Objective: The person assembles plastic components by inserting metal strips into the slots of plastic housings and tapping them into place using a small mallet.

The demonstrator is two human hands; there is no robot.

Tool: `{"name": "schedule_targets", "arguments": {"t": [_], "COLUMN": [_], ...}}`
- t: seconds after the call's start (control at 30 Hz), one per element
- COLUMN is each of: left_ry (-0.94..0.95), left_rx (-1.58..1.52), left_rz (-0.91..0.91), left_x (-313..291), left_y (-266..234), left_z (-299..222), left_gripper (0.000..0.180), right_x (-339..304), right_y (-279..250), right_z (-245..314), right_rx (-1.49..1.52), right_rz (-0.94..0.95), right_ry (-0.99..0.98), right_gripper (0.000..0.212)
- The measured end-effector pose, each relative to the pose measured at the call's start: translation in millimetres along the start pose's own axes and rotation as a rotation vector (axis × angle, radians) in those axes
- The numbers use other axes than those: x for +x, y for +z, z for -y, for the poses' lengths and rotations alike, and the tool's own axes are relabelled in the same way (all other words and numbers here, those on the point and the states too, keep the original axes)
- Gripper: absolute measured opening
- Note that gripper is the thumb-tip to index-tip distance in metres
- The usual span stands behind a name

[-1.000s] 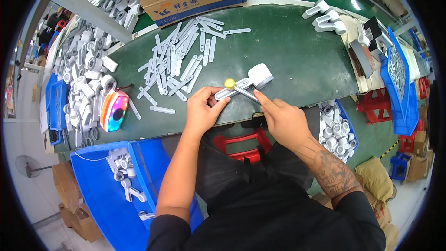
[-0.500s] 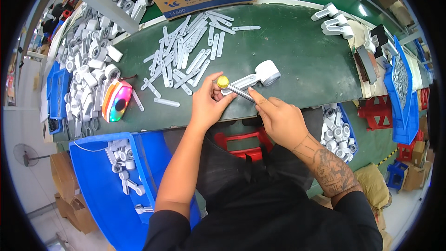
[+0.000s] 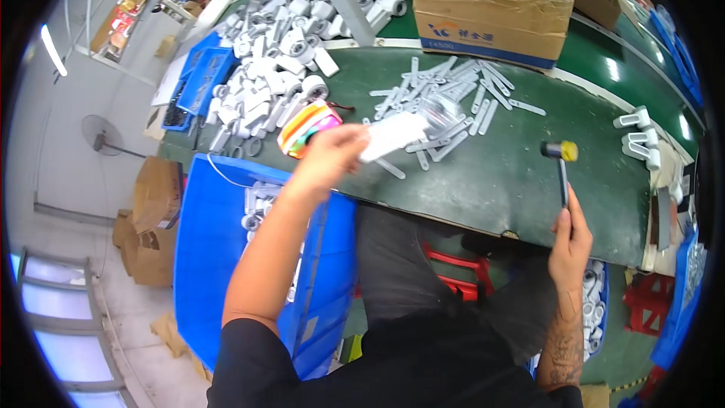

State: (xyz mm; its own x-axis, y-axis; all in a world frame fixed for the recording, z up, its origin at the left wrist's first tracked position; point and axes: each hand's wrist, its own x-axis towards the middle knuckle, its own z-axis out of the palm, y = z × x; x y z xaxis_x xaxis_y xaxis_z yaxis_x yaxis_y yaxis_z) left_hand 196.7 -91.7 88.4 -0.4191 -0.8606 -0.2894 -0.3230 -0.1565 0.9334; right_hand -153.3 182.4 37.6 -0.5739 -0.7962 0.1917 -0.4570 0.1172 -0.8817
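Observation:
My left hand (image 3: 332,157) is closed on the handle of a white plastic part (image 3: 393,138) with a round head, smeared by motion. It is held over the bench, beside a colourful lit device (image 3: 306,125) and in front of a pile of flat grey-white strips (image 3: 495,79). On the right, my right hand (image 3: 570,245) grips a small mallet (image 3: 563,170) by its thin handle. The mallet stands upright, its yellow and black head above the green bench top (image 3: 506,177).
White round-headed parts (image 3: 276,68) are heaped at the back left. A cardboard box (image 3: 491,7) stands behind the strips. A blue bin (image 3: 208,249) with more parts is at the lower left. Several white parts (image 3: 638,136) lie at the right edge, and a red stool (image 3: 461,264) is below.
The white part has gone left in my left hand, away from the mallet. My right hand has moved right and turned the mallet upright. The view has swung left.

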Motion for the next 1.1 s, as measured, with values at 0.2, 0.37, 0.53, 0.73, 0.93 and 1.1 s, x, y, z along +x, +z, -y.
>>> {"name": "schedule_targets", "arguments": {"t": [0.2, 0.37, 0.53, 0.73, 0.93, 1.1], "left_ry": [-0.072, 0.256, 0.238, 0.269, 0.275, 0.075], "left_rx": [-0.551, -0.804, -0.442, -0.121, 0.122, 0.118], "left_rz": [-0.376, -0.619, -0.534, -0.174, 0.065, 0.019], "left_x": [47.8, 137.9, 167.4, 104.7, -3.7, -68.6], "left_y": [-193.4, -248.7, -276.1, -18.1, 95.7, 115.2], "left_z": [22.8, 24.1, 33.5, -18.8, 0.0, 48.0], "left_gripper": [0.023, 0.041, 0.049, 0.049, 0.023, 0.02], "right_x": [-28.9, -61.8, -50.1, 26.3, 167.2, 259.0], "right_y": [-26.5, -49.3, -57.2, -160.7, -209.1, -224.5], "right_z": [-31.4, -44.5, -59.7, -104.7, -154.7, -185.7], "right_rx": [-0.031, 0.007, 0.156, -0.293, -0.56, -0.694], "right_rz": [0.0, -0.096, -0.225, -0.49, -0.468, -0.431], "right_ry": [0.1, 0.267, 0.233, 0.409, 0.234, 0.305], "right_gripper": [0.044, 0.043, 0.049, 0.032, 0.031, 0.036]}}
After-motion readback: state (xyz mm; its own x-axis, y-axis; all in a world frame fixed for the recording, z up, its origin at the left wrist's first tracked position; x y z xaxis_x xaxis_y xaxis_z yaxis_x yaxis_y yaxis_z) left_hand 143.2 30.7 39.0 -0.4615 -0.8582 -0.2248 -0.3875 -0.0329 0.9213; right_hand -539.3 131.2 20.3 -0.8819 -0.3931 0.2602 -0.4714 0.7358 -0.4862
